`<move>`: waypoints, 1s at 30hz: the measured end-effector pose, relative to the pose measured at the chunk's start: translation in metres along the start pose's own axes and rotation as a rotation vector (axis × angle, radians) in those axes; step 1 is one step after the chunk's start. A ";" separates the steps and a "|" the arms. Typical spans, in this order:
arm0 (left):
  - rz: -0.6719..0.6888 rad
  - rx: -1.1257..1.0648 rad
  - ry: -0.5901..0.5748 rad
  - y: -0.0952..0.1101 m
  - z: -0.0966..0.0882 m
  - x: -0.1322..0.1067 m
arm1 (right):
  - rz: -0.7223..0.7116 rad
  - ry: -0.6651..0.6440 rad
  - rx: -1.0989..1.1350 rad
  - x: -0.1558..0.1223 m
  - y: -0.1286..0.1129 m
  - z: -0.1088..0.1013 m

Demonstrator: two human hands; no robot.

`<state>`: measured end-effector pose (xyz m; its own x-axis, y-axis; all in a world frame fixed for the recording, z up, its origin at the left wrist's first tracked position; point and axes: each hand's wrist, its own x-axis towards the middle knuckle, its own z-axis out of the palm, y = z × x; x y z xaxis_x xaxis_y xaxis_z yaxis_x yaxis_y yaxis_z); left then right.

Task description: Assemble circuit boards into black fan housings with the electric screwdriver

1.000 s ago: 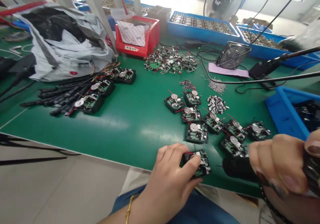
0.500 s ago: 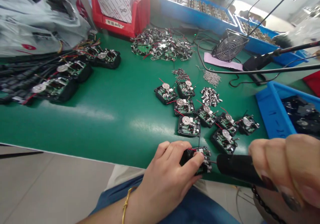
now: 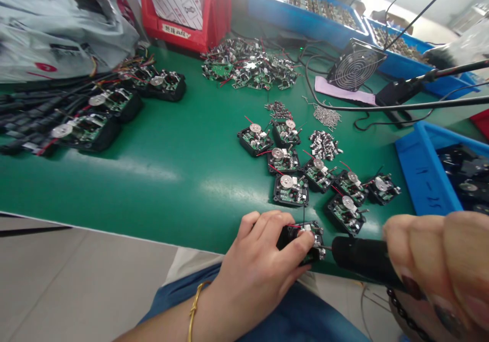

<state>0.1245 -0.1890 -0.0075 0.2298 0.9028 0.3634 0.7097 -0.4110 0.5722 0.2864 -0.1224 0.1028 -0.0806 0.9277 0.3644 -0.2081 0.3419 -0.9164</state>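
My left hand (image 3: 260,260) grips a black-housed circuit board module (image 3: 301,241) at the table's front edge. My right hand (image 3: 435,270) is shut around the black handle of a soldering iron (image 3: 362,258), with the thin tip close to the module's right side. Whether the tip touches the module cannot be told. Several similar modules with round silver discs and red wires, such as one (image 3: 291,189), lie just beyond my hands on the green bench mat (image 3: 183,179).
A heap of loose boards (image 3: 250,67) and small component piles (image 3: 324,145) lie on the mat. Wired modules (image 3: 91,128) lie at left. There are a blue bin (image 3: 424,174) at right, a red bin (image 3: 183,16), blue trays (image 3: 301,10), and a small fan (image 3: 356,65).
My view has shifted slightly, and the bench now sits a little higher and further left. My left hand still holds the module, and the iron stays beside it.
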 end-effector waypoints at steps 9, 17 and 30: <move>0.004 0.002 0.010 -0.001 -0.001 0.000 | 0.027 0.007 -0.025 0.003 -0.002 0.011; 0.007 -0.008 0.038 -0.001 0.000 0.001 | 0.034 -0.151 -0.070 0.003 -0.004 0.013; 0.021 -0.001 0.068 -0.004 0.001 -0.001 | 0.021 -0.338 -0.035 0.006 0.006 -0.015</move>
<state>0.1219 -0.1882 -0.0107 0.1993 0.8833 0.4244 0.7043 -0.4302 0.5647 0.2990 -0.1130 0.0975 -0.4040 0.8345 0.3747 -0.1700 0.3339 -0.9271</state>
